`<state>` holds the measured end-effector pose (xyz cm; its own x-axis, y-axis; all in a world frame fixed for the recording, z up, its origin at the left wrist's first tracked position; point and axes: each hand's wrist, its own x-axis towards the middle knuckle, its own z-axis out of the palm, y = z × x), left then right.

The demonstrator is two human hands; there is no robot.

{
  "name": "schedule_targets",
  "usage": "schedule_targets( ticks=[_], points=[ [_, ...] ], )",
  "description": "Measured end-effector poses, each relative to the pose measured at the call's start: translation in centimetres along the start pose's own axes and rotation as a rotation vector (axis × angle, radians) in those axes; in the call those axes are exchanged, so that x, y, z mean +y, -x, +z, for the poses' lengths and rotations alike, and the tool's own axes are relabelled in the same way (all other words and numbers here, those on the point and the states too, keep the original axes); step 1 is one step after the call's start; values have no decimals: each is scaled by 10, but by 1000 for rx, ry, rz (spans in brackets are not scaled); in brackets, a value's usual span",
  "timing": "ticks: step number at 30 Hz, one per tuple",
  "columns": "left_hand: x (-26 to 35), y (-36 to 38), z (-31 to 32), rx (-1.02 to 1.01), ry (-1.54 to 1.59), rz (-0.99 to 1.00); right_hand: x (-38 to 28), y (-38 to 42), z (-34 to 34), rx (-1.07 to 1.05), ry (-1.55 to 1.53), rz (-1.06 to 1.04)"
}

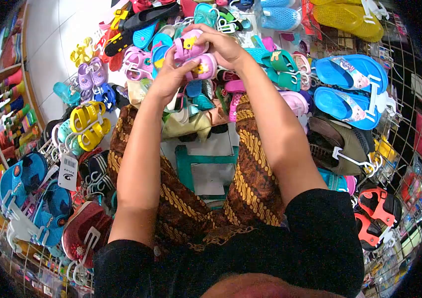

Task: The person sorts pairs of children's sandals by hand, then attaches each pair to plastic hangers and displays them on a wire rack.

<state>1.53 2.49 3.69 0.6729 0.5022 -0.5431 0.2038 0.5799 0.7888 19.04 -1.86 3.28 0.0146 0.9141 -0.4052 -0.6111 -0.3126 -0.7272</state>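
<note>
A pair of small pink children's sandals (205, 68) with yellow decorations is held out in front of me above the pile of shoes. My left hand (168, 79) grips the pair from the left, its thumb lying across the lower sandal. From the upper right, my right hand (223, 48) curls its fingers round the upper sandal. Parts of both sandals are covered by my fingers. Close by in the pile lie another pink pair (139, 63) and a blue sandal (161, 44).
Many children's shoes surround me, among them yellow sandals (89, 126) and green sandals (283, 67). Wire racks (404, 144) with hanging blue slippers (342, 107) stand at my right. A teal stool (183, 166) shows between my legs. White floor tiles (44, 54) lie at upper left.
</note>
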Motion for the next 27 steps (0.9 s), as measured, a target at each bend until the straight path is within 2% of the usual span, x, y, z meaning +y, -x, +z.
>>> schedule_targets(
  ticks=[4, 7, 10, 11, 13, 15, 17, 20, 23, 25, 27],
  points=[
    [5, -2, -1, 39, 129, -152, 5, -1, 4, 72, 109, 39],
    [16, 2, 2, 57, 207, -280, 6, -1, 7, 48, -12, -3],
    [15, -1, -4, -92, 400, -367, 3, -1, 5, 28, -81, 17],
    [13, -2, -4, -78, 409, -359, 2, -1, 4, 20, -96, 25],
    [10, -4, -3, -51, 427, -345, -3, 0, -2, 147, 34, 13],
    [2, -7, -4, 74, 452, -294, -10, 4, -16, 281, 162, 2],
    [3, -6, -4, 197, 476, -281, -13, 3, -55, 574, 320, -68],
    [2, -6, -14, 258, 585, -277, -11, 16, -116, 893, 235, -74],
    [10, 1, -11, 318, 610, -275, 11, 16, -172, 976, 198, -13],
    [10, 2, -13, 310, 621, -283, 68, -1, -266, 897, 728, 55],
    [14, 3, -17, 316, 624, -284, 91, -12, -286, 798, 1142, 164]
  ],
)
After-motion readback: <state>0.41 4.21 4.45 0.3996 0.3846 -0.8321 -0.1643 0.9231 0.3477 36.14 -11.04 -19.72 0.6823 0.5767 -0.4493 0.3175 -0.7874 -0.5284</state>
